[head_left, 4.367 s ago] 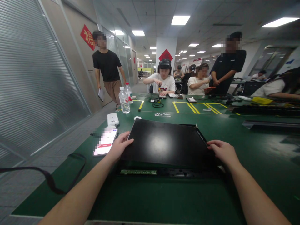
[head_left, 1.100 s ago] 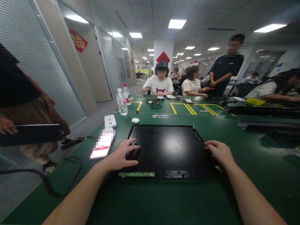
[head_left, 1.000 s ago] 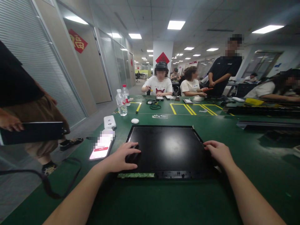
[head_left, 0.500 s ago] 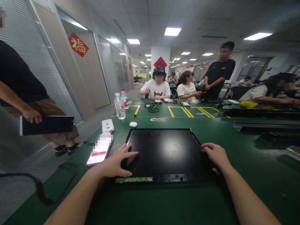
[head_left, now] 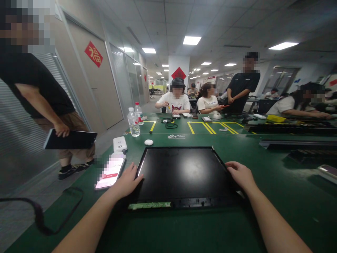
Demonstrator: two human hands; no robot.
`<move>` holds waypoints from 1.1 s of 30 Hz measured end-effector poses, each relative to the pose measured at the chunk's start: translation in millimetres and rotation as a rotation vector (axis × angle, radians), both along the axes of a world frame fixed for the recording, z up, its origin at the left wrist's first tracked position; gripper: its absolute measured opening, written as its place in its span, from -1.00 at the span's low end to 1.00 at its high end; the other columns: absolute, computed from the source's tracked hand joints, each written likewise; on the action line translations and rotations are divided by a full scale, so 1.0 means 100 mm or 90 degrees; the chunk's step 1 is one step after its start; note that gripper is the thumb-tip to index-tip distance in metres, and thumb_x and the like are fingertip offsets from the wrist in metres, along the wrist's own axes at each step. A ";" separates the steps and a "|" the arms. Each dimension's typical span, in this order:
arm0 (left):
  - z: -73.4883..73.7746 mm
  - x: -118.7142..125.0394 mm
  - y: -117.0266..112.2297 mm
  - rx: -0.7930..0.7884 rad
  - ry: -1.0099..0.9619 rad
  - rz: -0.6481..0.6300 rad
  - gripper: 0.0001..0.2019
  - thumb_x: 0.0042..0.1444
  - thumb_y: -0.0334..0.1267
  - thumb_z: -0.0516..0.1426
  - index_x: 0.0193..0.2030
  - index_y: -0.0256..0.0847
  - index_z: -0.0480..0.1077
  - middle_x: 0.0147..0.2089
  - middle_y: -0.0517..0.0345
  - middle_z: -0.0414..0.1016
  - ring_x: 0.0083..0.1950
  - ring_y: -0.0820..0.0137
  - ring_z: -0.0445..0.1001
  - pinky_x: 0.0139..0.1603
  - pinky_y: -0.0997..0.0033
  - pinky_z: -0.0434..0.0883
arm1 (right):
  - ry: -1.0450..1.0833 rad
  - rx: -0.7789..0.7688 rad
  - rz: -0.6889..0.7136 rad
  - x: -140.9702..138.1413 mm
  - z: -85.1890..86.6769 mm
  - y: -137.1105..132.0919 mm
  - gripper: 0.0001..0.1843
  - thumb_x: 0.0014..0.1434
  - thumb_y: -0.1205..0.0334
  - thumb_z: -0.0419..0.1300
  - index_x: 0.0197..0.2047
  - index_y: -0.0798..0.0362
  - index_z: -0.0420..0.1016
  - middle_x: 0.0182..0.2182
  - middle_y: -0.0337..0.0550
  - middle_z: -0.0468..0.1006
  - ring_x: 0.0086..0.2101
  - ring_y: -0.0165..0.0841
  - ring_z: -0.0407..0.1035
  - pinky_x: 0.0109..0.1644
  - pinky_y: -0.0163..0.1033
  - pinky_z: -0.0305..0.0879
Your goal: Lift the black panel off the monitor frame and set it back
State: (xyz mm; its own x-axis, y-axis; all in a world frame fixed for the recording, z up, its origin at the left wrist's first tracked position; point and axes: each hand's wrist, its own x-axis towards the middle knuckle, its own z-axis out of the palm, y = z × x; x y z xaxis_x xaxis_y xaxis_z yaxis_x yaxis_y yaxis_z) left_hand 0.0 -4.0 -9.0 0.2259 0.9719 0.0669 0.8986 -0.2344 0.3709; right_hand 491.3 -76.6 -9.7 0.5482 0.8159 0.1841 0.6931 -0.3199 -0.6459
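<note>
A black LCD screen panel [head_left: 173, 175] lies flat on the green table, glossy face up. A green circuit board strip [head_left: 149, 205] runs along its near edge. My left hand [head_left: 129, 182] holds the panel's left edge, with the thumb over the frame and the fingers along the side. At the right edge, my right hand [head_left: 240, 175] has its fingers bent around the frame; the fingertips are partly hidden.
A lit phone [head_left: 110, 174], a white device [head_left: 120, 144], a white earbud case [head_left: 149, 142] and two water bottles [head_left: 134, 123] stand to the left. A person [head_left: 34, 80] holding a dark flat panel [head_left: 70, 140] stands beside the table. Other people sit across it.
My left hand has drawn back leftward from the panel's face to its edge. The right hand stays at the right edge. The standing person on the left has come further into view.
</note>
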 end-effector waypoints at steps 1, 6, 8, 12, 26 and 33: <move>-0.01 -0.01 0.02 -0.001 0.004 0.000 -0.33 0.19 0.03 0.04 0.26 -0.50 0.38 0.45 -0.52 0.18 0.48 -0.20 0.14 0.41 -0.19 0.16 | -0.005 -0.005 -0.005 0.01 -0.02 0.02 -0.68 0.03 0.20 0.14 -0.19 -0.02 0.67 -0.26 -0.13 0.66 -0.22 -0.21 0.51 -0.13 -0.18 0.35; 0.04 -0.05 0.07 0.005 0.020 -0.005 -0.44 0.14 -0.09 0.02 0.14 -0.44 0.51 0.41 -0.42 0.30 0.45 -0.12 0.24 0.43 -0.06 0.20 | 0.010 -0.053 0.020 0.05 -0.14 0.08 -0.63 0.03 0.23 0.18 -0.10 0.04 0.66 -0.24 -0.07 0.66 -0.20 -0.21 0.53 -0.14 -0.22 0.37; 0.06 -0.07 0.10 0.018 -0.006 0.002 -0.49 0.08 -0.13 0.05 0.06 -0.38 0.57 0.36 -0.36 0.38 0.39 -0.12 0.34 0.41 -0.05 0.24 | 0.003 -0.071 0.040 0.05 -0.16 0.08 -0.61 0.04 0.25 0.19 -0.06 0.07 0.66 -0.19 -0.03 0.67 -0.17 -0.20 0.53 -0.11 -0.22 0.36; 0.09 -0.08 0.12 0.033 -0.113 0.025 -0.54 -0.01 -0.18 0.09 -0.04 -0.30 0.62 0.31 -0.24 0.47 0.34 -0.12 0.40 0.39 -0.08 0.27 | -0.023 -0.102 0.054 0.03 -0.13 0.07 -0.56 0.08 0.25 0.18 0.03 0.09 0.63 -0.16 -0.04 0.66 -0.15 -0.20 0.53 -0.09 -0.22 0.34; 0.52 0.35 -0.24 -0.282 -0.790 0.288 -0.32 0.15 -0.66 0.16 0.42 -0.33 0.24 -0.15 -0.06 0.72 -0.40 0.25 0.68 -0.40 0.32 0.62 | -0.044 -0.137 0.053 0.02 -0.13 0.07 -0.57 0.14 0.28 0.17 0.07 0.10 0.60 -0.11 -0.04 0.64 -0.14 -0.22 0.50 -0.14 -0.25 0.30; 0.49 0.33 -0.20 -0.277 -0.815 0.308 -0.30 0.13 -0.69 0.17 0.42 -0.30 0.26 -0.10 -0.07 0.71 -0.43 0.27 0.67 -0.44 0.35 0.62 | -0.034 -0.122 0.046 0.03 -0.13 0.07 -0.58 0.11 0.28 0.17 0.04 0.06 0.60 -0.14 -0.06 0.64 -0.16 -0.23 0.50 -0.15 -0.24 0.30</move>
State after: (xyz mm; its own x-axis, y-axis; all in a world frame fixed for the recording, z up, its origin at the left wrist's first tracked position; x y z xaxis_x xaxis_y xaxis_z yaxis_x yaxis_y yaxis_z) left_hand 33.0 -23.8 39.9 -0.1138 0.9299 -0.3497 -0.1452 0.3326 0.9318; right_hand 493.9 -69.4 -22.7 0.4802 0.8758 0.0483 0.7504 -0.3817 -0.5397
